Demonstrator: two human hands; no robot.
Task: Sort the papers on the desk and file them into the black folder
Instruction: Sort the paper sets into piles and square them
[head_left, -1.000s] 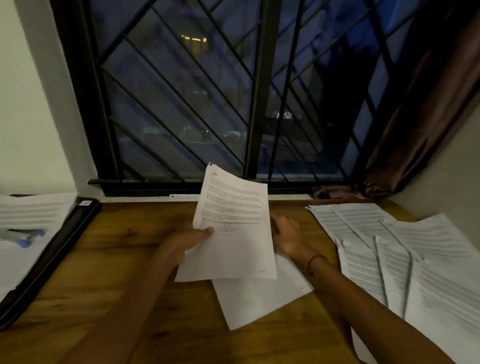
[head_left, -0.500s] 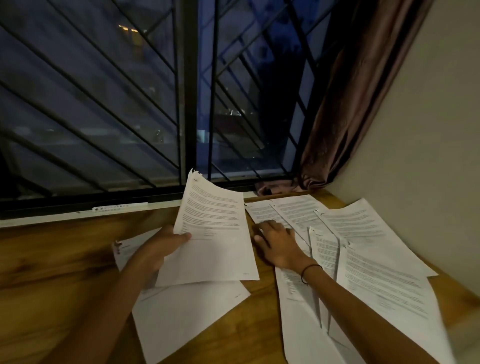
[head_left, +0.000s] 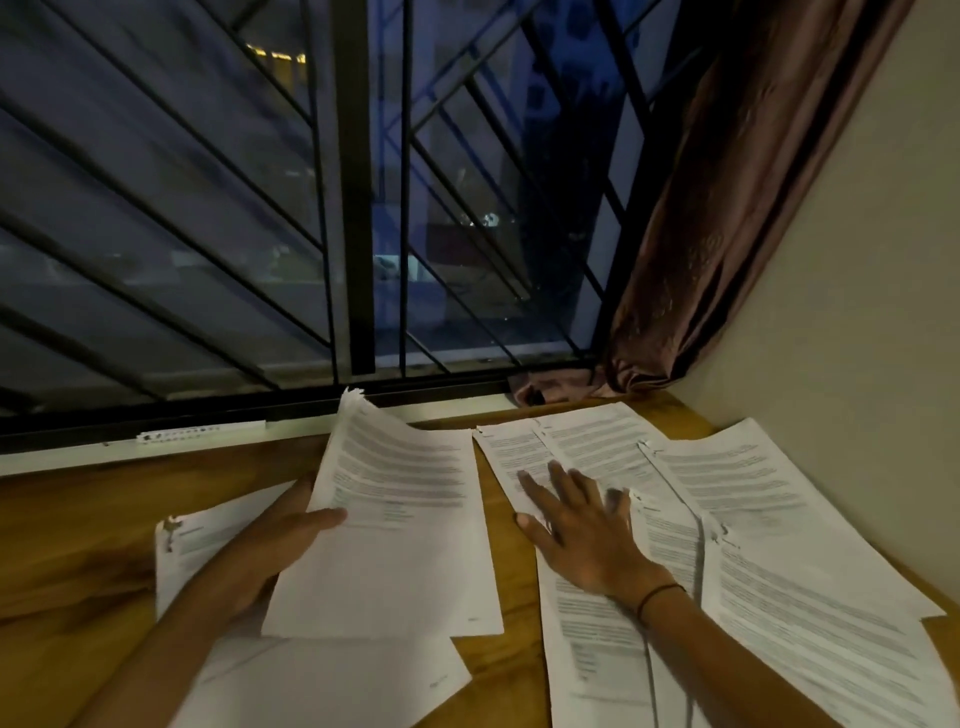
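My left hand (head_left: 283, 540) grips a printed stapled document (head_left: 400, 519) by its left edge, holding it tilted above the wooden desk (head_left: 78, 519). Under it lies another white document (head_left: 332, 680), partly covered. My right hand (head_left: 582, 530) rests flat with spread fingers on a printed sheet (head_left: 511, 457) in the fan of several overlapping documents (head_left: 779, 571) at the right. The black folder is out of view.
A barred window (head_left: 353, 208) runs along the back of the desk, with a white sill strip (head_left: 202, 431). A brown curtain (head_left: 717, 208) hangs at the back right corner beside a pale wall (head_left: 857, 312).
The view has swung right, so the black folder at the left left the frame. My right hand moved from behind the held document onto the spread papers at the right.
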